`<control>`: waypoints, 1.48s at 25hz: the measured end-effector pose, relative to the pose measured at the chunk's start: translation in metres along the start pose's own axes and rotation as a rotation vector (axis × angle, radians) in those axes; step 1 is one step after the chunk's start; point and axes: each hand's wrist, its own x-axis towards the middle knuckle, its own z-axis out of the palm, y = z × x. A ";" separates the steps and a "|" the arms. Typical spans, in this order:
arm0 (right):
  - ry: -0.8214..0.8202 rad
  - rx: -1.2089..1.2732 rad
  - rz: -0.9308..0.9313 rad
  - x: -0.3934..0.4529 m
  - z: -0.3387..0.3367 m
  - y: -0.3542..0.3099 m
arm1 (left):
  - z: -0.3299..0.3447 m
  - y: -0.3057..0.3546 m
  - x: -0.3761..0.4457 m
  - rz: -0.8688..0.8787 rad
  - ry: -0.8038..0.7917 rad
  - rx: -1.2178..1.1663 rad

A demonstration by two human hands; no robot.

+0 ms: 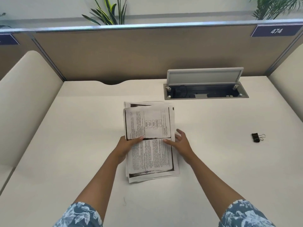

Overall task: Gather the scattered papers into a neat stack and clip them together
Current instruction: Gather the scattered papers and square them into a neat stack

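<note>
A loose pile of printed papers (150, 154) lies in the middle of the cream desk (65, 145), its sheets overlapping and slightly askew. My left hand (126, 146) grips the pile's left edge, thumb on top of the sheets. At the right edge my right hand (180, 141) rests with its thumb on the top sheet and its fingers spread past the border. A black binder clip (256, 137) with silver handles sits alone on the desk far to the right, away from both hands.
An open cable box (205, 92) with a raised grey lid is sunk into the desk behind the papers. A brown partition (131, 54) closes the back, cream side panels (27, 95) flank the desk, and plants (108, 12) stand behind it.
</note>
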 end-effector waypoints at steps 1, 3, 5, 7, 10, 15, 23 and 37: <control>-0.037 0.014 -0.015 0.002 -0.002 -0.005 | 0.003 0.001 -0.001 0.005 -0.012 -0.007; -0.053 -0.004 -0.078 0.003 0.003 -0.019 | 0.013 0.006 -0.002 0.033 0.013 -0.015; 0.041 0.007 -0.122 0.003 0.014 -0.033 | 0.022 0.013 -0.002 0.076 0.074 -0.025; 0.145 0.015 -0.178 0.002 0.022 -0.046 | 0.029 0.022 -0.002 0.125 0.123 -0.047; 0.210 0.024 -0.325 0.000 0.031 -0.062 | 0.035 0.038 -0.003 0.221 0.175 -0.069; 0.223 0.152 -0.474 -0.004 0.039 -0.081 | 0.046 0.057 -0.005 0.382 0.234 -0.058; 0.210 0.124 -0.551 -0.020 0.033 -0.090 | 0.040 0.062 -0.018 0.451 0.217 -0.093; 0.336 0.078 -0.745 -0.039 0.049 -0.143 | 0.061 0.117 -0.033 0.608 0.396 -0.143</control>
